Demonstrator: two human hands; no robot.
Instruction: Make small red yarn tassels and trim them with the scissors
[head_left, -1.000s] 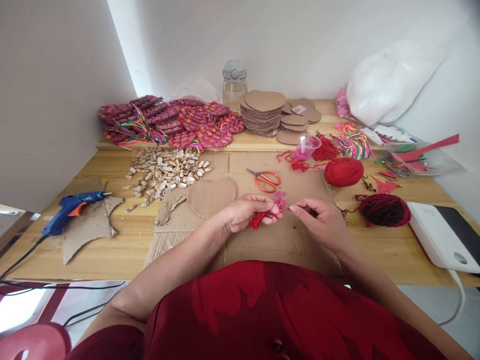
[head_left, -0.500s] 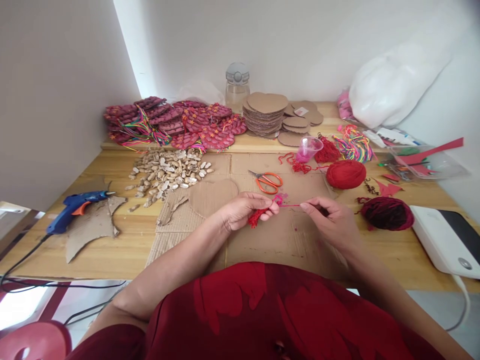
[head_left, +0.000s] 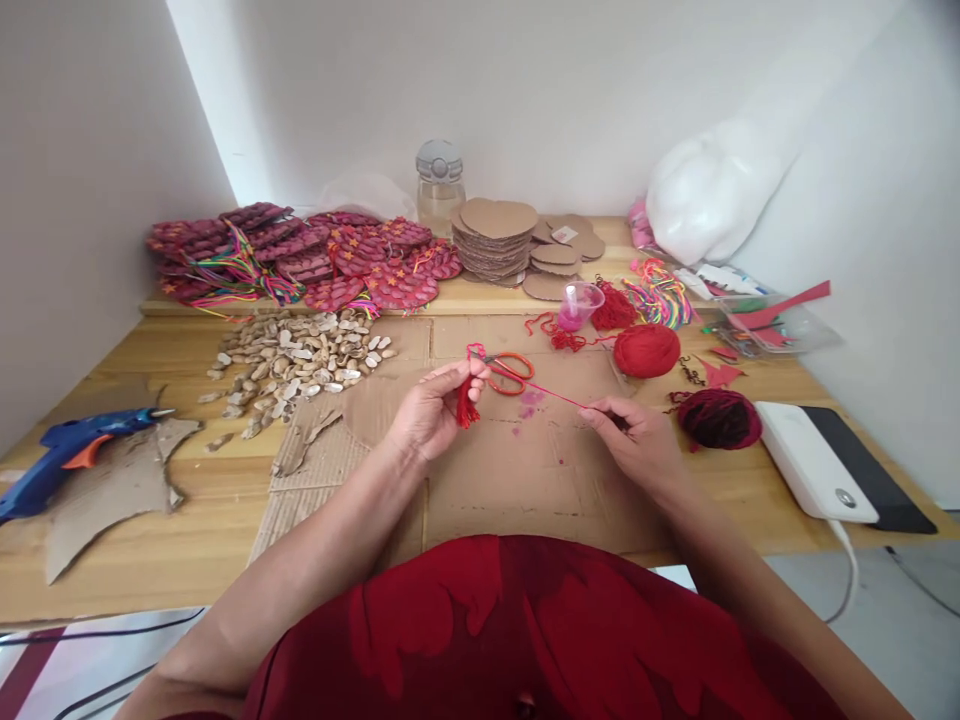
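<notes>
My left hand (head_left: pixel 435 408) pinches a small red yarn tassel (head_left: pixel 467 405), its strands hanging below the fingers and a pink loop standing above them. From there a taut red yarn strand (head_left: pixel 559 395) slopes down to my right hand (head_left: pixel 630 430), whose thumb and fingers are closed on its end. Just behind the tassel lie orange-handled scissors (head_left: pixel 513 375) on the cardboard sheet (head_left: pixel 517 480). A red yarn ball (head_left: pixel 646 350) and a dark maroon yarn ball (head_left: pixel 720 419) sit to the right, beyond my right hand.
Peanut shells (head_left: pixel 300 360) are heaped at left, near a blue glue gun (head_left: pixel 82 445) on a cardboard scrap. Along the back are decorated red pieces (head_left: pixel 360 260), a bottle (head_left: pixel 440 190), stacked cardboard shapes (head_left: pixel 495 240) and a pink-stained cup (head_left: pixel 579 305). A white device (head_left: pixel 814 460) lies at right.
My left hand has lifted the tassel away toward the back, now overlapping the scissors. The strand between my hands is longer and more slanted. The whole view has shifted.
</notes>
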